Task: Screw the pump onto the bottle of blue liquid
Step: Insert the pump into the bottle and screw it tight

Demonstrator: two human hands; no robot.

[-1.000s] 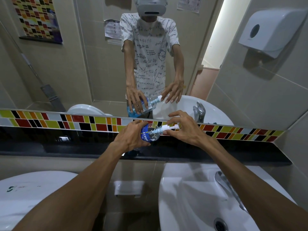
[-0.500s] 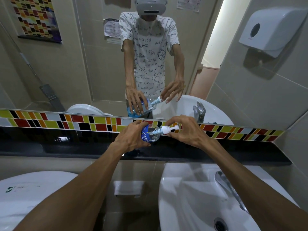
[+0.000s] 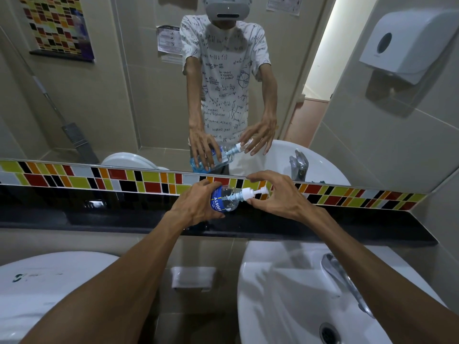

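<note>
A clear bottle (image 3: 224, 198) with a blue label is tilted almost on its side above the black ledge, neck pointing right. Its blue liquid shows mainly in the mirror reflection. My left hand (image 3: 198, 203) is wrapped around the bottle's body. The white pump (image 3: 249, 193) sits on the neck, its nozzle pointing right. My right hand (image 3: 278, 194) is curled around the pump with spread fingers. The index finger arches above it and the thumb tip lies just under the collar. The pump's nozzle end is partly hidden behind the right fingers.
A black ledge (image 3: 347, 227) runs under a strip of coloured tiles (image 3: 124, 181) and the mirror. A white basin (image 3: 285, 294) with a chrome tap (image 3: 342, 276) lies below right, another basin (image 3: 37, 281) below left. A paper dispenser (image 3: 407, 43) hangs on the right wall.
My right hand's fingers have loosened from a pinch on the pump and spread apart around it. The bottle and my left hand have stayed in place.
</note>
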